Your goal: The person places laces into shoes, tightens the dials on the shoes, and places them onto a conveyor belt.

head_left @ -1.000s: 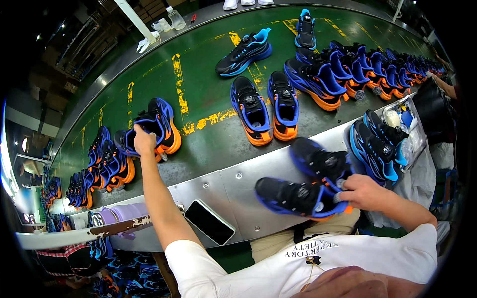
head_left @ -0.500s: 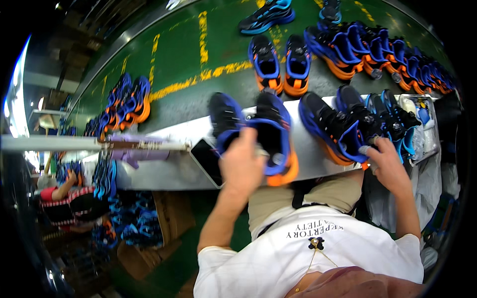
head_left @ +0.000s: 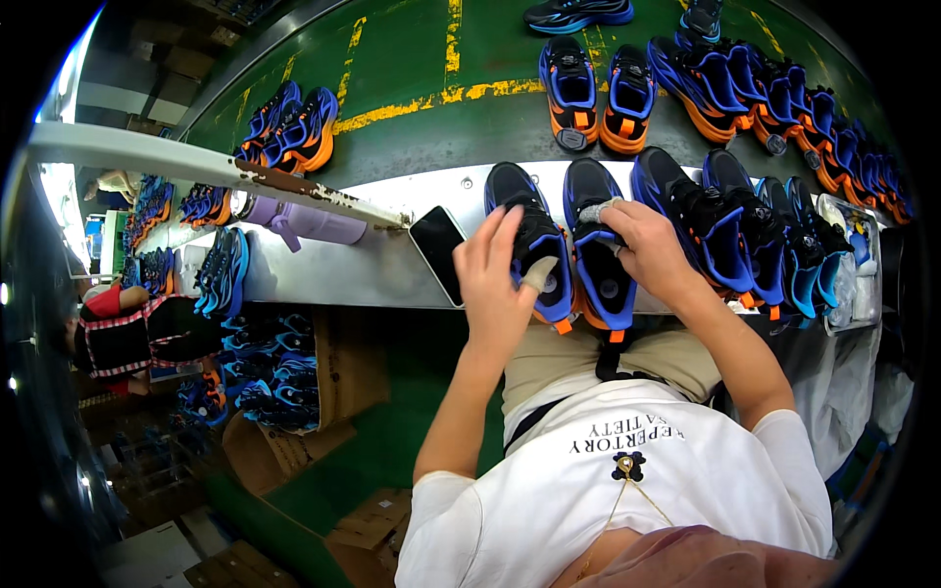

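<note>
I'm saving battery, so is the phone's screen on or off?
Looks off: the phone screen faces up, black with nothing lit.

Orange-soled shoes (head_left: 537,230) in black and blue; lilac bottle (head_left: 328,224); white shirt (head_left: 564,490); green conveyor (head_left: 402,64) striped yellow

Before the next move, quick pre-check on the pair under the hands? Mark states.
1. Left hand at left shoe: ok, fingers over its upper, thumb by the opening.
2. Right hand at right shoe: ok, fingers by the tongue.
3. Toes aligned: ok, both point away from the wearer.
4. Firm grip, either hand: cannot tell.
5. Phone well away from left hand: not ok, it lies close on that hand's left.
6. Right shoe clear of the neighbouring pair: cannot tell, right hand hides part of the gap.
</note>
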Demonstrator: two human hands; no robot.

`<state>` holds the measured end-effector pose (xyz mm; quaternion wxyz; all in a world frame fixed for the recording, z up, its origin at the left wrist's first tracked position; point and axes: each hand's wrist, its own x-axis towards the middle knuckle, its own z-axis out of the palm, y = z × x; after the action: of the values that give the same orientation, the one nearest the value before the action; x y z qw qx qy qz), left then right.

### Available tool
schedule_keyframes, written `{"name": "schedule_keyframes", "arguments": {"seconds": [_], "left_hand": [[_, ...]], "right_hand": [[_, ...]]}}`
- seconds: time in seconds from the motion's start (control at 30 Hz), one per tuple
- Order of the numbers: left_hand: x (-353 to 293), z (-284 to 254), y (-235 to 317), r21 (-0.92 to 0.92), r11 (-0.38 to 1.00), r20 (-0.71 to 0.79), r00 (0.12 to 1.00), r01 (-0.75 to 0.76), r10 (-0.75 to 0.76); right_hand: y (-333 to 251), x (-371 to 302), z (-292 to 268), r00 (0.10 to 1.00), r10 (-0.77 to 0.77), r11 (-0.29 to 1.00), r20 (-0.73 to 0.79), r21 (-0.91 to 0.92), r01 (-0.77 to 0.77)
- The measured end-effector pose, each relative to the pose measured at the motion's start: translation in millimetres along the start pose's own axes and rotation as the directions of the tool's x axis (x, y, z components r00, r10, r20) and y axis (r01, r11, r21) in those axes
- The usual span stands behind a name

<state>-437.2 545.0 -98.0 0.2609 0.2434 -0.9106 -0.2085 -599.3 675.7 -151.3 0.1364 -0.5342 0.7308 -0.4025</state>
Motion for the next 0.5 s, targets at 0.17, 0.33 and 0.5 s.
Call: {"name": "schedule_keyframes", "arguments": {"seconds": [0.17, 0.33, 0.5], "left_hand": [[-3.1, 23.7, -28.7, 0.069, 0.990, 0.290, 0.952, -0.122, 0.097], [-18.4, 41.6, -14.0, 0.184, 0.930, 0.261, 0.928, -0.317, 0.265], [-18.6, 33.0, -12.1, 0.156, 0.960, 0.259, 0.948, -0.231, 0.186]], "right_hand": [[-14.5, -3.2, -11.6, 0.996, -0.082, 0.988, 0.040, -0.128, 0.086], [-17.0, -31.3, -9.6, 0.971, -0.236, 0.897, 0.031, -0.377, 0.230], [-19.1, -29.9, 12.8, 0.983, -0.153, 0.877, 0.099, -0.446, 0.181]]}}
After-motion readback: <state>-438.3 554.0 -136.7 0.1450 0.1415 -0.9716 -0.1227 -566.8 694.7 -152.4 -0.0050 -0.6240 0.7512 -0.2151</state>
